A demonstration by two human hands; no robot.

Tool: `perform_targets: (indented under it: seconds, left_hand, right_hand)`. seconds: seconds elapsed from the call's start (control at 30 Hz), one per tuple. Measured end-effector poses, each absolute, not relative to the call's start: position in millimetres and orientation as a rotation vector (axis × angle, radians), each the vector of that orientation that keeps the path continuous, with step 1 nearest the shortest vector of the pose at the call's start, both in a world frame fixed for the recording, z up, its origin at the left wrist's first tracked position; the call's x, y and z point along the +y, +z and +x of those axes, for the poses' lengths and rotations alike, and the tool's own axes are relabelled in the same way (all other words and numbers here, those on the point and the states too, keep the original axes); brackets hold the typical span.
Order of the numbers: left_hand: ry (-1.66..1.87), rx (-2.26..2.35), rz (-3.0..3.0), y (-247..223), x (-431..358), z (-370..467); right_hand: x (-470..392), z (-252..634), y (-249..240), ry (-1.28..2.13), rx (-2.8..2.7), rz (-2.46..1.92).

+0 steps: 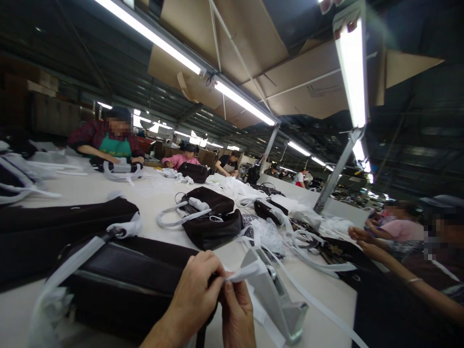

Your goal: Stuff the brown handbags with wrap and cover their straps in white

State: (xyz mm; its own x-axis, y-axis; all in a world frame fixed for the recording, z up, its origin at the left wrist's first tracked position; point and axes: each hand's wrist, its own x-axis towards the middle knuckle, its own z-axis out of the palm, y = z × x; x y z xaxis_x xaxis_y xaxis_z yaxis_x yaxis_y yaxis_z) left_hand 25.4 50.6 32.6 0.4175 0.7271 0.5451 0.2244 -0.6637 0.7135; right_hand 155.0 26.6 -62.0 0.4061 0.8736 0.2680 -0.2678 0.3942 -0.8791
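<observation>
Left hand (197,282) and right hand (237,307) were seen closed, white strip (246,273) pinched between fingertips, beside dark bag (130,268) on white table (335,295). Strip was judged light, limp, easily torn, best taken near end; bag, soft-sided, best held by body.

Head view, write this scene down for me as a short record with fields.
Left hand: pinching a white strip
Right hand: pinching the same strip, fingertips close to the left's
Nearest bag: dark, beside the left hand
Grey stand: on the pale table, beside the right hand
Co-worker in green apron: across the table, another dark bag in front
</observation>
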Motion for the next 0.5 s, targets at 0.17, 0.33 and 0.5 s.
perform_targets:
  seconds: [0.17,0.33,0.5]
  left_hand:
    - [1.216,0.714,2.173,35.9,52.4,20.8]
    - [1.166,0.497,2.486,39.7,57.9,10.1]
    - [1.187,0.446,2.697,39.3,59.5,8.4]
  right_hand:
    - [24.0,151.1,-51.4,0.800,-0.828,-0.890]
    - [21.1,151.5,-35.0,0.965,-0.733,-0.861]
    - [15.8,151.3,-11.9,1.183,-0.425,-0.809]
